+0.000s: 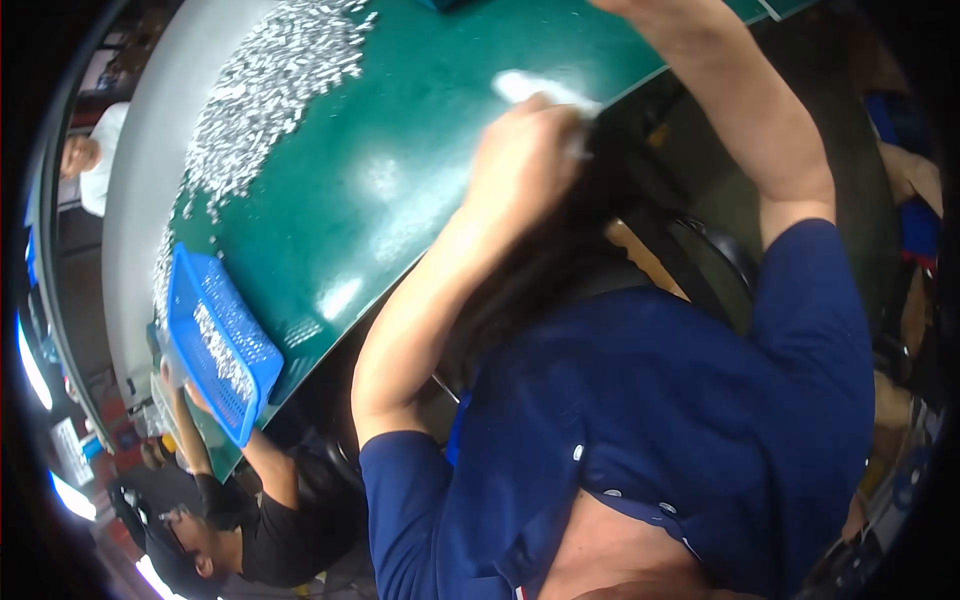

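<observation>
Closest to us, filling the lower part of the view, is the wearer's own navy shirt [640, 400], and up past it reaches the left hand [528, 150], over the green worktop [400, 150] close to its edge. And here's the white cloth-like thing [522, 86], right under that hand, showing beyond the knuckles and along the near edge!

What could go wrong from here? That edge is the worry, I'd say: a loose hold could let the white thing slide over it. Away to the left sits a broad spread of small silver pieces [270, 90], well apart from the hand; a wide, careless swing of the arm might scatter them. Down at the corner, the blue basket [235, 300] stands tilted with more pieces inside, a co-worker [270, 530] reaching up beside it; should it tip further, there could be a spill.

Now the hand itself: the left is blurred, but the fingers look curled well in, little gap showing, apparently clenched on the white thing. The right hand [622, 4]? Cut off by the top edge, only its base on show, so I cannot tell whether it's spread, closed or holding anything.
</observation>
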`<state>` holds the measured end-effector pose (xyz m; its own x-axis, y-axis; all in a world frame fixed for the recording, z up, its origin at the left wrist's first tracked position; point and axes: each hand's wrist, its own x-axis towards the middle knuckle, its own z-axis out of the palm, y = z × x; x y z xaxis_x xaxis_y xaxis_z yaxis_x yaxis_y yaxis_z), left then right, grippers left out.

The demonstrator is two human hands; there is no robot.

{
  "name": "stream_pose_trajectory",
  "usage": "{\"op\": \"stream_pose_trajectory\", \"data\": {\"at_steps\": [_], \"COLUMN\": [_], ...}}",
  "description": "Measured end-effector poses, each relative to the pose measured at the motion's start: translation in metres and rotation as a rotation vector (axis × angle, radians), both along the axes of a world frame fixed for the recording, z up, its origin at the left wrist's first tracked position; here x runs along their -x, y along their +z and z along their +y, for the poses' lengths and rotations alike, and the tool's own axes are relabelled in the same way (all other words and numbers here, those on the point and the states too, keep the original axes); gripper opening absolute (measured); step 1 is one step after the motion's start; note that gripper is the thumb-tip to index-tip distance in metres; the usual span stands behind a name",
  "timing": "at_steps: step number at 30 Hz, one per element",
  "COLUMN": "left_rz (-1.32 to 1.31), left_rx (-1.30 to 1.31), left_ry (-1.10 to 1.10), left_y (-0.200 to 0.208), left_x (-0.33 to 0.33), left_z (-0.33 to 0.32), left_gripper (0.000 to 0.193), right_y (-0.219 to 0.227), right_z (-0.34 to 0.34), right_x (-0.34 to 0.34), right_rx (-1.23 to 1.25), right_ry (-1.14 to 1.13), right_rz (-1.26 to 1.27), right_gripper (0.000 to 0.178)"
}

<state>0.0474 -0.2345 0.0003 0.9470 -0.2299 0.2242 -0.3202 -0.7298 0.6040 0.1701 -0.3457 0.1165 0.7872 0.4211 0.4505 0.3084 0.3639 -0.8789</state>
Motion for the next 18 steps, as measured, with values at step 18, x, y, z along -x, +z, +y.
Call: {"op": "stream_pose_trajectory", "data": {"at_steps": [18], "left_rz": [-0.26], "left_rx": [-0.102], "left_ry": [0.477], "left_y": [0.006], "left_x": [-0.062], "left_z": [0.134], "left_gripper": [0.034], "right_y": [-0.047], "right_z": [0.05], "right_x": [-0.001], "right_rx": [0.146], "right_ry": [0.159], "right_rz": [0.158], "right_gripper": [0.02]}}
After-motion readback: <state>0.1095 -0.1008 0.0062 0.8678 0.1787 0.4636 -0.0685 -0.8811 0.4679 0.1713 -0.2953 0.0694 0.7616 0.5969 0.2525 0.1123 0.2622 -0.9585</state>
